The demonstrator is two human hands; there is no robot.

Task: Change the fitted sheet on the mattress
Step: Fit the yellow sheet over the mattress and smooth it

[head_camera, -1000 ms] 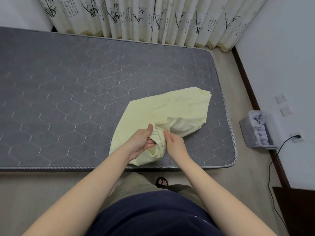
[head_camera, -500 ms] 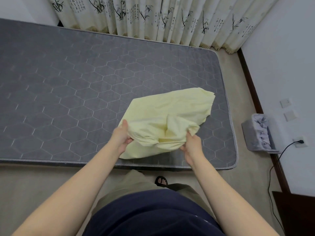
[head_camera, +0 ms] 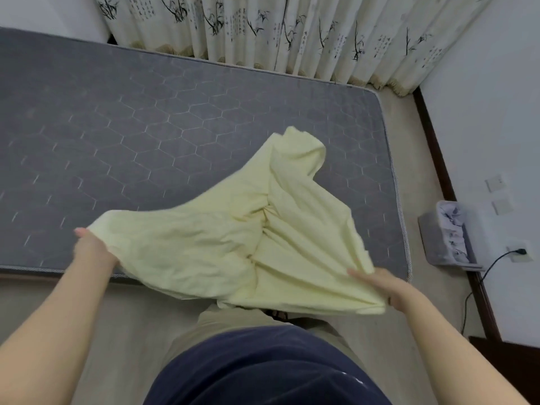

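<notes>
A pale yellow fitted sheet (head_camera: pixel 233 241) is partly unfolded and held above the near right part of the bare grey quilted mattress (head_camera: pixel 131 135). My left hand (head_camera: pixel 93 249) grips its left edge near the mattress's front edge. My right hand (head_camera: pixel 388 287) grips its right lower edge, past the mattress's front right corner. The sheet's far end rests crumpled on the mattress. Part of the cloth hangs down over the front edge towards my legs.
Patterned curtains (head_camera: pixel 292 33) hang behind the mattress. A grey bin (head_camera: pixel 450 238) with cloth in it stands by the right wall, under a wall socket with a black cable (head_camera: pixel 496 258). Dark furniture (head_camera: pixel 511 366) fills the lower right corner. Beige floor surrounds the mattress.
My hands have moved apart, left hand to the left and right hand to the right, pulling the bunched sheet open and wider. The sheet has lifted and spread.
</notes>
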